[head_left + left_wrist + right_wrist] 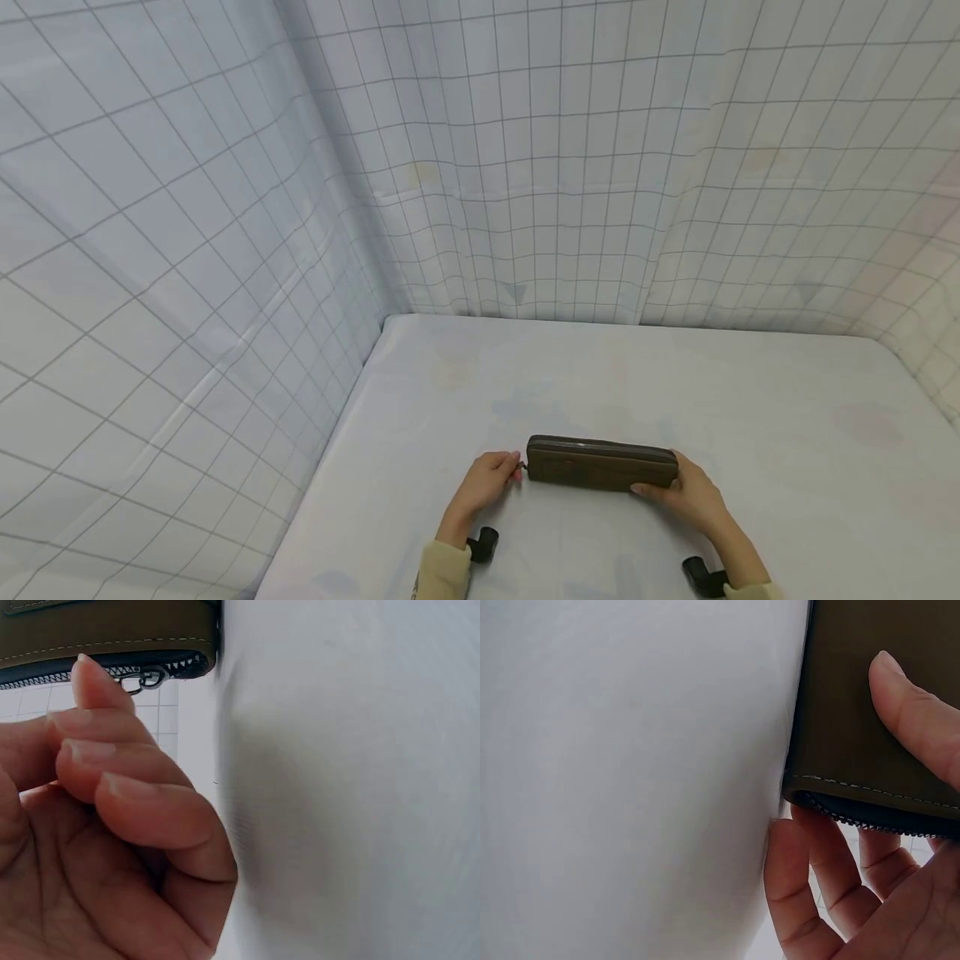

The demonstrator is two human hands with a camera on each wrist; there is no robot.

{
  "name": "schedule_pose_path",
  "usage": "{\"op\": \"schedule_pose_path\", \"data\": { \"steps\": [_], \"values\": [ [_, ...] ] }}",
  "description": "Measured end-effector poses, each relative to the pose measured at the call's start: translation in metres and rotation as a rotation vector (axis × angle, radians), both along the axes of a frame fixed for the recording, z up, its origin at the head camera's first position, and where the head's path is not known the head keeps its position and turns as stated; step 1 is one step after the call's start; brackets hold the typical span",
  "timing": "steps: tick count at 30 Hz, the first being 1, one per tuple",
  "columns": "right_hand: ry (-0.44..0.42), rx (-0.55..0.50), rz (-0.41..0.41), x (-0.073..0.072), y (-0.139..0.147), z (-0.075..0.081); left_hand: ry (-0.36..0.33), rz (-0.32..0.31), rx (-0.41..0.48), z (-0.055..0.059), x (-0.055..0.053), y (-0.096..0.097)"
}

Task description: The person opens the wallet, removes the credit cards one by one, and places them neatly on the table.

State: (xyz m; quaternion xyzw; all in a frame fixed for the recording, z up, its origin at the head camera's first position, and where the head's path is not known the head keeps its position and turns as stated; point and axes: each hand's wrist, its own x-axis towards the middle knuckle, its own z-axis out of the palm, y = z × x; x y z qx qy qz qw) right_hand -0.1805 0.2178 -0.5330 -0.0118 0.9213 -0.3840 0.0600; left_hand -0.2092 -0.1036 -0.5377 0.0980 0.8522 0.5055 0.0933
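A long dark olive-brown zip-around wallet (592, 467) stands on its long edge, its zipper along the top and around the ends. My right hand (692, 498) grips its right end, with the thumb (915, 720) on the near face and the fingers behind. At the other end my left hand (483, 482) pinches the small metal zipper pull (131, 682), which is mostly hidden by the fingers. The slider (155, 676) sits low at that end, close to the table. Pale stitching runs along the wallet's edge in both wrist views.
The white-covered table (450, 375) spreads around the wallet. Grid-patterned white cloth walls (540, 167) rise behind and at the sides. Each wrist wears a black camera mount (483, 544) just in front of a pale sleeve (442, 571).
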Motion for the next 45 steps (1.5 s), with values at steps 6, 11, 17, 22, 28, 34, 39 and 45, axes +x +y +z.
{"op": "schedule_pose_path", "data": {
  "steps": [6,11,17,22,28,34,39,45],
  "values": [
    [0.023,0.026,0.005,-0.001,-0.001,0.001,-0.008,0.040,0.049,0.013,0.001,0.000],
    [0.017,0.019,0.010,-0.001,-0.003,0.002,-0.030,0.058,0.107,0.020,0.002,-0.001],
    [0.012,0.019,0.010,-0.001,-0.004,0.001,-0.041,0.072,0.166,0.024,0.002,0.000],
    [0.000,0.023,0.022,-0.002,-0.004,0.000,-0.033,0.093,0.190,0.029,0.003,0.002],
    [-0.011,0.023,0.029,-0.002,-0.005,0.000,-0.035,0.112,0.226,0.037,0.004,0.002],
    [-0.001,0.019,0.033,-0.004,-0.004,0.000,-0.019,0.078,0.261,0.044,-0.002,0.008],
    [-0.007,0.015,0.030,-0.004,-0.004,0.000,-0.047,0.075,0.324,0.051,0.002,0.017],
    [0.000,0.024,0.033,-0.002,-0.003,0.001,-0.063,0.119,0.339,0.053,0.007,0.024]
  ]
}}
